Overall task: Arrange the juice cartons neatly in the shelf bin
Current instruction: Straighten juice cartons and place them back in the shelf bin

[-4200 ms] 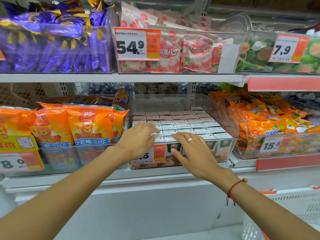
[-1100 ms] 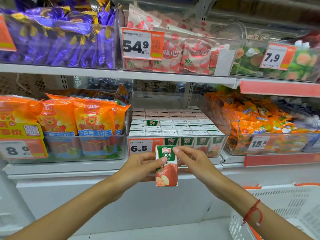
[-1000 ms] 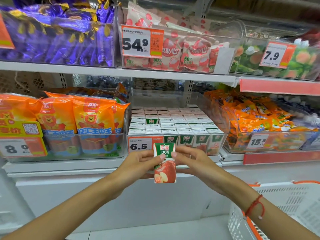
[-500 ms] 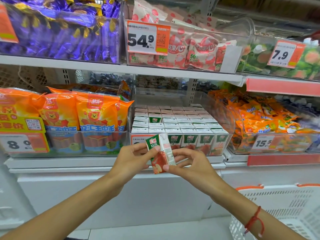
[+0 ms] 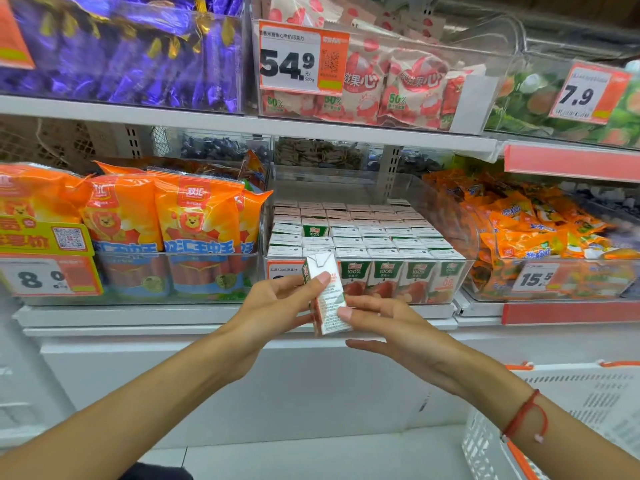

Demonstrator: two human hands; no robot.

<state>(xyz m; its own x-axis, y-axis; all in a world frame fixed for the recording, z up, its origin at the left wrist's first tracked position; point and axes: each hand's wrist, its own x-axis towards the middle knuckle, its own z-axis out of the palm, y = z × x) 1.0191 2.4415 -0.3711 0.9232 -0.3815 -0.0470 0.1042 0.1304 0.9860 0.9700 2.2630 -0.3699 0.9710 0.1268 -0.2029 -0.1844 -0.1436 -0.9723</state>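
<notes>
my left hand [image 5: 277, 306] pinches the small white and red juice carton [image 5: 327, 299]; my right hand [image 5: 391, 323] steadies it with loose fingers. it looks light and stiff, so i hold its flat sides.

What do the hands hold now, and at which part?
A juice carton: the left hand pinches its upper part, thumb on the white side panel; the right hand's fingertips touch its lower half.
</notes>
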